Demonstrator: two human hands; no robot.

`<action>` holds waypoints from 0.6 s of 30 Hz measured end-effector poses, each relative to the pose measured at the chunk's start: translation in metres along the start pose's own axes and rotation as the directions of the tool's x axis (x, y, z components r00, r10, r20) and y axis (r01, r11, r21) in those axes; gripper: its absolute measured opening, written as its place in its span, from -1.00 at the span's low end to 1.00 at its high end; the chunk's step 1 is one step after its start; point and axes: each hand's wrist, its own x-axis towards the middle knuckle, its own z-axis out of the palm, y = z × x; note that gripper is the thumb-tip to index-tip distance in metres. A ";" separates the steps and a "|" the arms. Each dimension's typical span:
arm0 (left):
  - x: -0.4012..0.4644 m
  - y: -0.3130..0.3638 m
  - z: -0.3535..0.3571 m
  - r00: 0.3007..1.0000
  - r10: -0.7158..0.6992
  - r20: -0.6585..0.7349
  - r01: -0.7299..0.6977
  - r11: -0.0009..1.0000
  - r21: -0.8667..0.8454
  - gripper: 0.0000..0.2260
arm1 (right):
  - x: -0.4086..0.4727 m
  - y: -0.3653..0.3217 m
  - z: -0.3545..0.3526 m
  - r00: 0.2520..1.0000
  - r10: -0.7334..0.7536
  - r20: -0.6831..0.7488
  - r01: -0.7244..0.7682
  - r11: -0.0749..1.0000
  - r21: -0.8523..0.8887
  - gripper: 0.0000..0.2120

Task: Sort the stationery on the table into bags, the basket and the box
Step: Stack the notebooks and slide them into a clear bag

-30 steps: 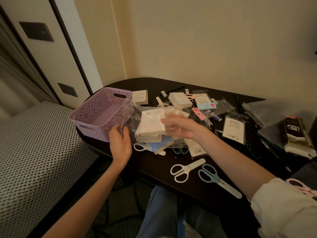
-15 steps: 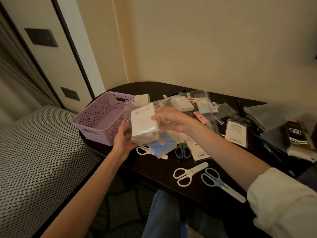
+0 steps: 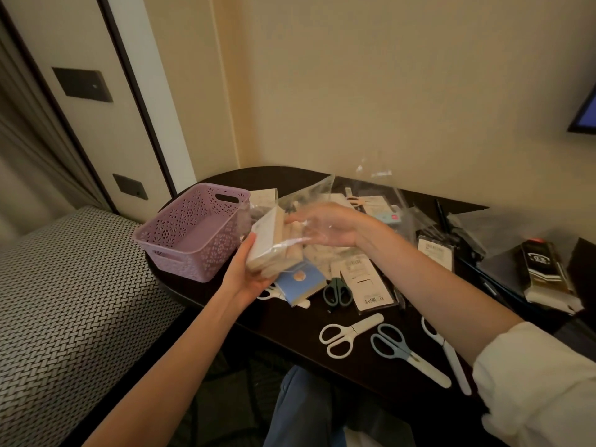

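You hold a clear plastic bag (image 3: pixel 309 221) in the air above the near left part of the table (image 3: pixel 290 321), just to the right of the purple basket (image 3: pixel 190 230). Inside the bag there are cream and white notepads (image 3: pixel 274 243), and a blue notepad (image 3: pixel 300 282) sits at its lower end. Your left hand (image 3: pixel 248 275) supports the bag from below, with the fingers curled around the pads through the plastic. Your right hand (image 3: pixel 325 227) is inside the mouth of the bag, the fingers stretched out and relaxed toward the pads; they do not grasp anything that I can see.

The basket stands at the left edge of the table. Near you on the table lie white scissors (image 3: pixel 348 333) and, just beside them, blue-grey scissors (image 3: pixel 406 353). Dark green scissors (image 3: pixel 337 291) lie a little further, beside a packaged card (image 3: pixel 367 285). At the far right lies a black and white package (image 3: pixel 545 272). More small packages and clear bags are behind your right hand, too blurred to tell apart.
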 end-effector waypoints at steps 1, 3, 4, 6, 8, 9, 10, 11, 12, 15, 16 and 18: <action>-0.001 -0.001 0.002 1.000 0.005 0.002 -0.005 1.000 -0.011 -0.54 | -0.007 -0.005 0.000 0.998 -0.017 -0.060 0.012 0.996 -0.088 -0.87; -0.002 0.000 0.005 1.000 0.015 0.019 -0.014 1.000 -0.027 -0.55 | -0.019 -0.013 -0.003 0.974 -0.124 -0.189 0.056 0.942 -0.330 -0.86; -0.002 0.001 0.006 1.000 0.020 0.021 -0.019 0.999 -0.028 -0.55 | -0.025 -0.018 -0.004 0.944 -0.213 -0.252 0.088 0.898 -0.431 -0.86; -0.003 0.003 0.008 0.999 0.031 0.031 -0.029 0.999 -0.044 -0.58 | -0.038 -0.027 -0.006 0.817 -0.443 -0.370 0.157 0.787 -0.597 -0.84; -0.003 0.004 0.007 0.999 0.028 0.016 -0.027 0.996 -0.082 -0.62 | -0.050 -0.032 -0.009 0.614 -0.673 -0.412 0.128 0.600 -0.790 -0.83; -0.002 0.005 0.008 1.000 0.022 0.013 -0.020 0.995 -0.099 -0.62 | -0.054 -0.032 -0.010 0.507 -0.760 -0.407 0.030 0.487 -0.873 -0.79; -0.003 0.005 0.008 1.000 0.016 0.013 -0.015 0.993 -0.114 -0.61 | -0.057 -0.032 -0.010 0.409 -0.824 -0.393 -0.123 0.377 -0.918 -0.69; -0.003 0.004 0.009 1.000 0.012 0.014 -0.010 0.992 -0.127 -0.60 | -0.059 -0.030 -0.010 0.335 -0.859 -0.387 -0.280 0.301 -0.912 -0.54; -0.003 0.003 0.010 1.000 0.009 0.011 -0.007 0.990 -0.142 -0.60 | -0.060 -0.028 -0.012 0.303 -0.860 -0.410 -0.392 0.280 -0.876 -0.40; -0.003 0.000 0.010 1.000 -0.005 0.029 0.010 0.979 -0.204 -0.57 | -0.063 -0.031 -0.018 0.435 -0.668 -0.603 -0.360 0.485 -0.797 -0.34; -0.003 -0.001 0.010 0.999 -0.007 0.034 0.015 0.975 -0.224 -0.56 | -0.063 -0.035 -0.021 0.545 -0.565 -0.620 -0.258 0.591 -0.764 -0.49; -0.003 -0.003 0.010 0.999 -0.017 0.043 0.026 0.971 -0.236 -0.51 | -0.063 -0.042 -0.025 0.691 -0.447 -0.569 -0.084 0.731 -0.677 -0.83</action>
